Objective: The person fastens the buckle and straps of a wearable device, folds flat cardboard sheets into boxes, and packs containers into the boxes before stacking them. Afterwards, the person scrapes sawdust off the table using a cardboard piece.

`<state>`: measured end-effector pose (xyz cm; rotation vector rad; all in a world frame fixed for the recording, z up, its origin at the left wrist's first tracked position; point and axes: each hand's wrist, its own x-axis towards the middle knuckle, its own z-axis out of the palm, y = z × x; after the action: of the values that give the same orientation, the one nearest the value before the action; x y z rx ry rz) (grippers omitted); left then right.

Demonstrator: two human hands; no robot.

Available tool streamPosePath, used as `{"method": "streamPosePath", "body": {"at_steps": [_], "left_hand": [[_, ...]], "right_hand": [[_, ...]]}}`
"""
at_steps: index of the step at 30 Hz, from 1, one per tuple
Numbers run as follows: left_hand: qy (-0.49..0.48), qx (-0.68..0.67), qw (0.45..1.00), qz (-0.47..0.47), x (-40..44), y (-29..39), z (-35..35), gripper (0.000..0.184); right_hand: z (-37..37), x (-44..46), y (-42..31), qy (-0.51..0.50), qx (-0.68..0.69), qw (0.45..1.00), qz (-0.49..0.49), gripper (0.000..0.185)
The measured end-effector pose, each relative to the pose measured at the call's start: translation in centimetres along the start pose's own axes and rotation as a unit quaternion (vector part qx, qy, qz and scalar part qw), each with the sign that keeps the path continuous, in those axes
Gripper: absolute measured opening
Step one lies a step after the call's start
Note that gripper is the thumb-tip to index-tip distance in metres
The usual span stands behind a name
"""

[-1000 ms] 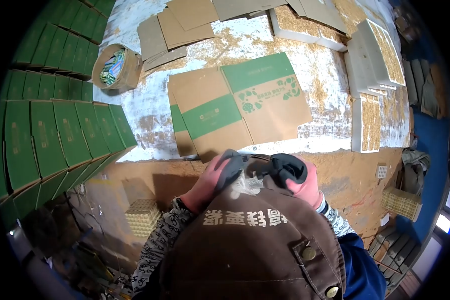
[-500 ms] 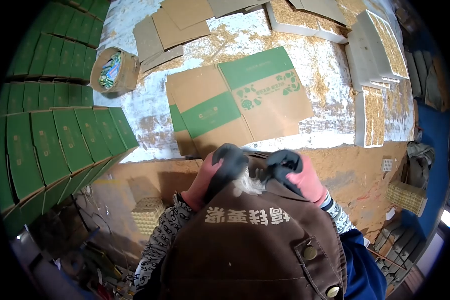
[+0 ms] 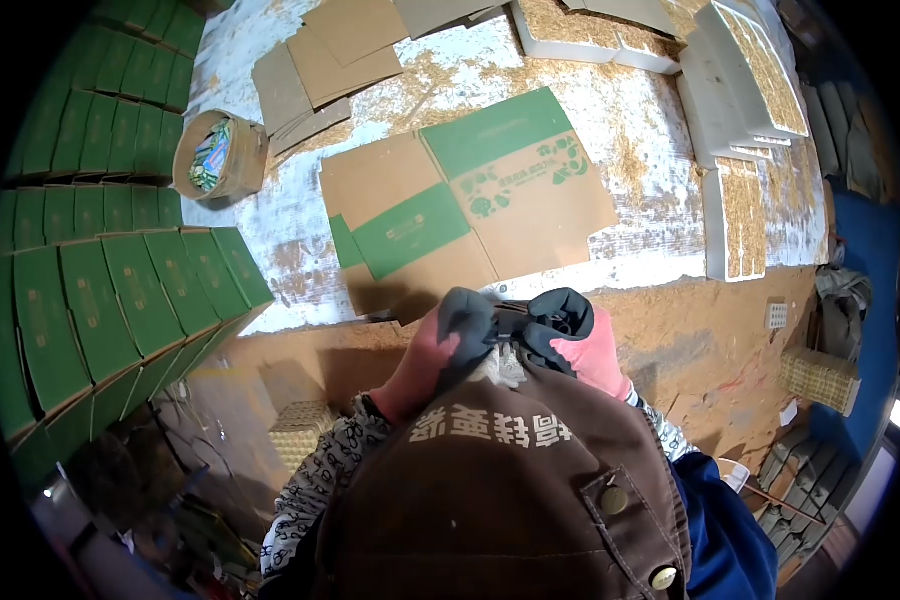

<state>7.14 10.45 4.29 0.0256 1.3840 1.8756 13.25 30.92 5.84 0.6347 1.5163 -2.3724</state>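
My left hand (image 3: 438,345), in a pink glove with dark grey fingers, is closed at the far edge of the brown apron (image 3: 470,490). My right hand (image 3: 573,338), gloved the same way, is closed there too, close to the left. Their fingertips pinch a dark, bunched fold of the apron between them; its exact shape is partly hidden. Below the fingers a crumpled whitish patch (image 3: 505,368) shows on the apron. Just beyond both hands, a flat green and brown cardboard box blank (image 3: 530,225) lies on the white-topped table (image 3: 370,130).
Green cartons (image 3: 100,300) are stacked high at the left. A round tub (image 3: 240,165) of small packets stands on the table. Loose cardboard sheets (image 3: 345,45) lie at the back. White foam trays (image 3: 735,220) with straw-coloured filling stand on the right.
My fingers have drawn closer together at the apron's edge, the right hand shifting slightly left. The whole view has shifted a little; the box blank lies as before.
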Motion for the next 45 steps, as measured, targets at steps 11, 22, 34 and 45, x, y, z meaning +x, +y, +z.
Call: {"method": "streamPosePath", "body": {"at_steps": [11,22,34,45], "left_hand": [[0.049,0.053,0.997,0.023,-0.2,0.5,1.1,0.017],[0.011,0.098,0.993,0.071,0.7,0.5,2.2,0.008],[0.076,0.058,0.994,0.046,0.5,-0.4,2.2,0.009],[0.006,0.033,0.999,0.038,1.6,-1.2,2.6,0.024]], "right_hand": [[-1.5,0.0,1.1,0.003,0.077,0.997,0.025,0.027],[-1.1,0.3,0.6,0.001,-0.004,1.0,-0.017,0.027],[-1.3,-0.5,-0.2,0.021,-0.015,1.0,-0.004,0.025],[-0.1,0.2,-0.6,-0.008,-0.077,0.997,-0.025,0.026]]}}
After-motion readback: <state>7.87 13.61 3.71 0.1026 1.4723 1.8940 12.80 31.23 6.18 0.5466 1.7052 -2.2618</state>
